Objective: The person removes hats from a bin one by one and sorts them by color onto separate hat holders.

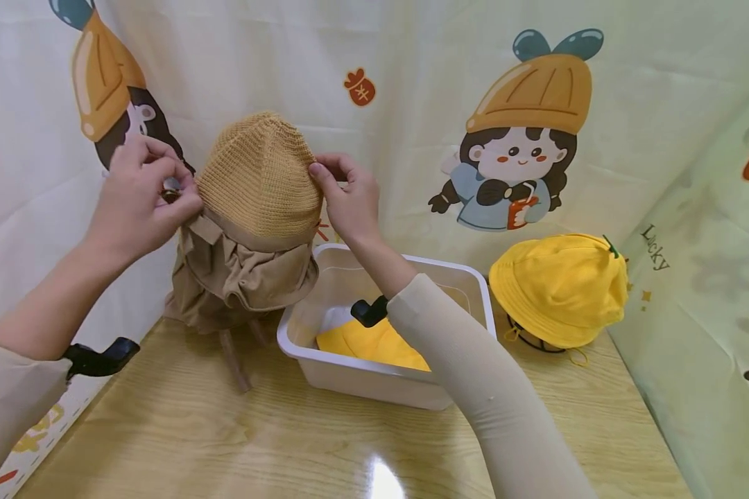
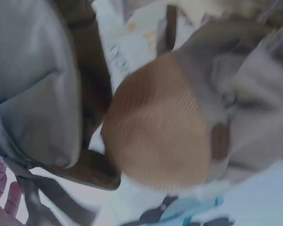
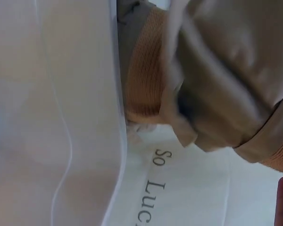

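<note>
A hat with a tan knit crown (image 1: pixel 259 173) and a ruffled brown fabric brim (image 1: pixel 256 274) is held up at the left in the head view. My left hand (image 1: pixel 143 201) pinches its left side, near where crown and fabric meet. On the upper right side of the crown, my right hand (image 1: pixel 352 197) pinches the knit between thumb and fingers. More brown fabric hangs beneath, above a thin stand leg (image 1: pixel 234 360). The left wrist view shows a knit crown (image 2: pixel 155 122) beside brown fabric with straps (image 2: pixel 61 197); the right wrist view shows brown fabric (image 3: pixel 226 84) and a fingertip.
A white bin (image 1: pixel 374 388) with folded yellow cloth (image 1: pixel 374 343) inside stands right of the hat, partly behind my right forearm. A yellow hat (image 1: pixel 558 287) rests on a black wire stand at the right. Printed curtains (image 1: pixel 406 138) enclose the wooden table (image 1: pixel 274 443).
</note>
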`<state>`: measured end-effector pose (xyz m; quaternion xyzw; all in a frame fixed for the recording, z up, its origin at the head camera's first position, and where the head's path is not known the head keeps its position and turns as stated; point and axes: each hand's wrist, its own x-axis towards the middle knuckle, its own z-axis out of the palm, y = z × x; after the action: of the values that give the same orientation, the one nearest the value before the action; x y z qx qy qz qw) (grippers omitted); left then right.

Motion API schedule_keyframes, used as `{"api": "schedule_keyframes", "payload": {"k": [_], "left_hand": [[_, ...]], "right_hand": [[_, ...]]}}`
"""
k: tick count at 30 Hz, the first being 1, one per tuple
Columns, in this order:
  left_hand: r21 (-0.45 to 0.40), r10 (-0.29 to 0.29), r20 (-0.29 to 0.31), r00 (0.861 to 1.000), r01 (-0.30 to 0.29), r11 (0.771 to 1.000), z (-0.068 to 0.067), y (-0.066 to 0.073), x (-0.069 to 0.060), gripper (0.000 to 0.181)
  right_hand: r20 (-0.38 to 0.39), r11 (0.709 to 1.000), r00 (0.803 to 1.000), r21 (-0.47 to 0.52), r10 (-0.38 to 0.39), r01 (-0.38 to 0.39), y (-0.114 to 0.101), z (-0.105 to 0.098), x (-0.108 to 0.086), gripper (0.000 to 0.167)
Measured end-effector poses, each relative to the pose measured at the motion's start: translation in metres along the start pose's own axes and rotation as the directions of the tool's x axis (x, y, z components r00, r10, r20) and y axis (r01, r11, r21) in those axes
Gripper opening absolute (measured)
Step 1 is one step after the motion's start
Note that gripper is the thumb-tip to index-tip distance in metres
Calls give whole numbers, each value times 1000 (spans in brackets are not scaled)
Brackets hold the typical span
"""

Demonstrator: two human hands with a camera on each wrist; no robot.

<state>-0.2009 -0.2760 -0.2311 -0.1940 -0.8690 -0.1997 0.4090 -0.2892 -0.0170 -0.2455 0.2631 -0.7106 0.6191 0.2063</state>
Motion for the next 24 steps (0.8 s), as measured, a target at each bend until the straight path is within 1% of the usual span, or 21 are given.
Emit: {"api": "schedule_keyframes", "payload": {"k": [2,4,7,8,12,14,17,21,24], "left_hand": [[23,2,-30,1000,-1,1000,-9,-4,5,15],[40,17,-55,998,-15,999,-15,-9,10,16],[71,52,-72,996,-47,996,-17,-19,13,17],[87,43,-69,997,-37,996,-16,-22,13,17],[137,-35,-40,999,40,990,-11,-35,4,18],[147,-79,-17,997,81,986,-9,-42,-2,17],[154,-121,9,993,118,981,-6,-53,-10,14],[167,-185,49,982,174,970,-3,-64,-21,12],[162,-222,68,973,208,965,-1,-69,-27,12]], "right_hand": [[1,999,1000,-18,-31,31,1,-1,2,16],[10,998,999,-29,-51,52,1,-1,5,16],[24,996,997,-52,-69,70,2,2,7,16],[29,995,997,-59,-74,75,2,3,7,16],[69,992,995,-100,-70,76,6,12,6,15],[98,990,994,-122,-53,65,9,16,3,15],[128,988,991,-148,-31,50,13,20,-1,15],[145,985,989,-168,-12,36,17,25,-5,14],[159,984,987,-173,0,28,19,28,-7,14]]}}
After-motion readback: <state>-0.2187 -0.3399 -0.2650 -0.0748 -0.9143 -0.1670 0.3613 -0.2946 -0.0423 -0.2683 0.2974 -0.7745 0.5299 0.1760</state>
